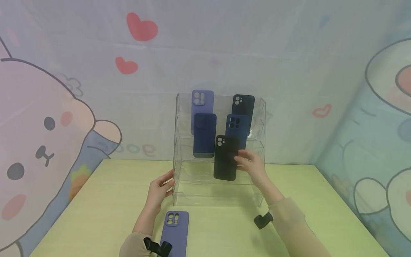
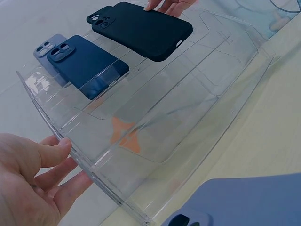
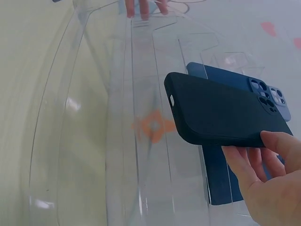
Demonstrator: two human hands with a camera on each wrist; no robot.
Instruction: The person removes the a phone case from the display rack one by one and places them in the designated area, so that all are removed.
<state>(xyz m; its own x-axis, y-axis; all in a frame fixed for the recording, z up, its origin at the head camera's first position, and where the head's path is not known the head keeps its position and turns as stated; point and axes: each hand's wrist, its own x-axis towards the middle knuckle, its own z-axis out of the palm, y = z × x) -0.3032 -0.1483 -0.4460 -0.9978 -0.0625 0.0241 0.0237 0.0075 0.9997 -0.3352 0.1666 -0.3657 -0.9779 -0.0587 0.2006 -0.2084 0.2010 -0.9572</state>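
Observation:
My right hand [image 1: 252, 165] pinches a black phone case [image 1: 224, 160] by its right edge, thumb in front and fingers behind. The case is upright in front of a clear tiered display rack [image 1: 199, 194]; in the right wrist view the black case [image 3: 216, 110] overlaps a dark blue one behind it. With thumb and fingers on either side of its left panel, my left hand [image 2: 37, 174] grips the rack. A lilac phone case [image 1: 176, 232] lies on the table beside my left forearm.
Upper tiers hold a lilac case [image 1: 202, 101], a navy case [image 1: 204, 137], a black case [image 1: 244, 103] and a blue case [image 1: 237, 125]. The rack stands on a pale yellow table [image 1: 96, 214]. Behind it hangs a cartoon-printed cloth [image 1: 224, 46].

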